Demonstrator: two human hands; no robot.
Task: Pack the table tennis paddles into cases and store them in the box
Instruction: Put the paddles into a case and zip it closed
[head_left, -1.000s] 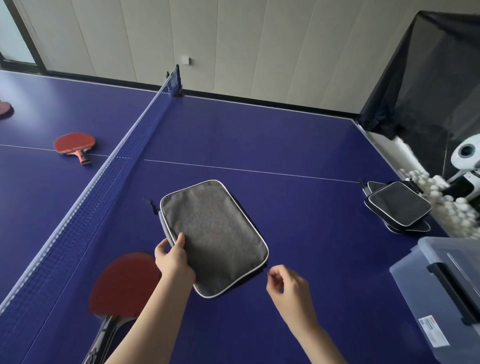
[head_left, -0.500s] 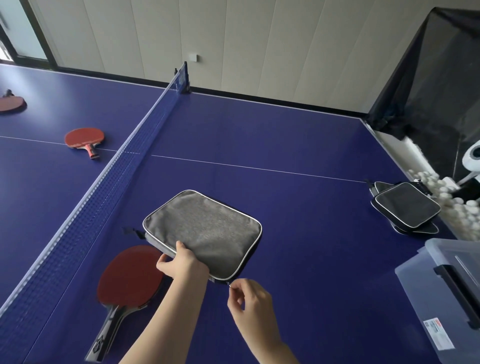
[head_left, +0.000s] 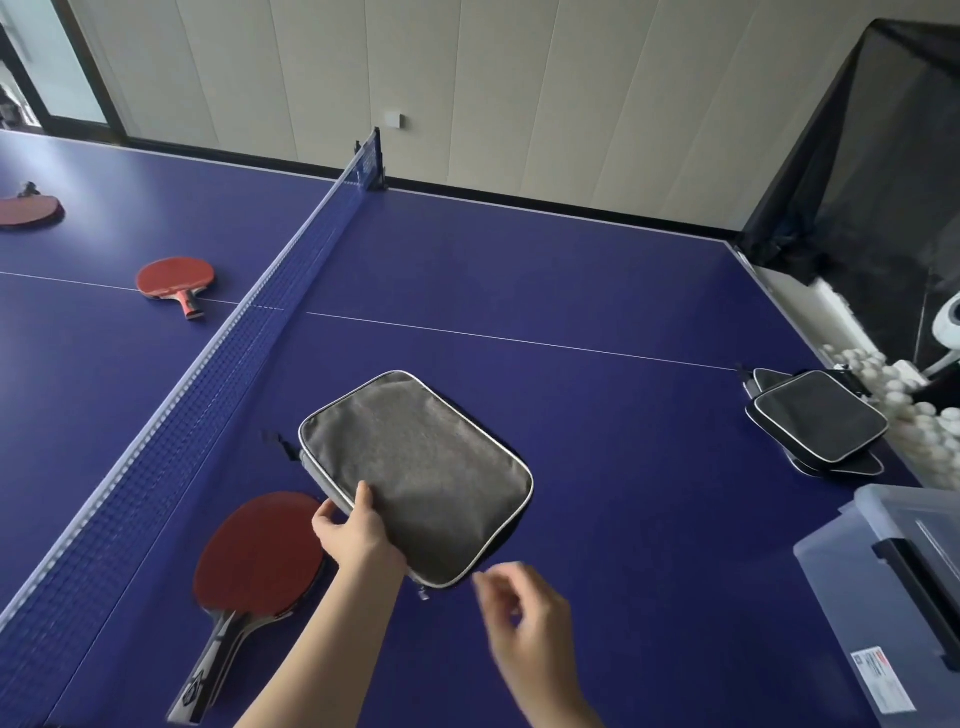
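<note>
A grey paddle case (head_left: 421, 475) with white piping lies on the blue table (head_left: 597, 291) in front of me. My left hand (head_left: 356, 532) grips its near left edge, thumb on top. My right hand (head_left: 524, 623) hovers blurred just right of the case's near corner, fingers loosely curled and holding nothing; a small zipper pull (head_left: 423, 592) hangs free at that corner. A red paddle (head_left: 260, 558) with a black handle lies left of the case. A clear plastic box (head_left: 893, 587) with a black latch stands at the lower right.
The net (head_left: 249, 332) runs diagonally on the left. Beyond it lie a red paddle (head_left: 176, 278) and another red paddle (head_left: 28, 210) at the far left. Stacked dark cases (head_left: 818, 428) sit near the right edge, beside several white balls (head_left: 919, 421) and a black catch net (head_left: 878, 156).
The case has turned a little and shifted under my left hand. My right hand has let go of the zipper at the near corner and drawn away to the right.
</note>
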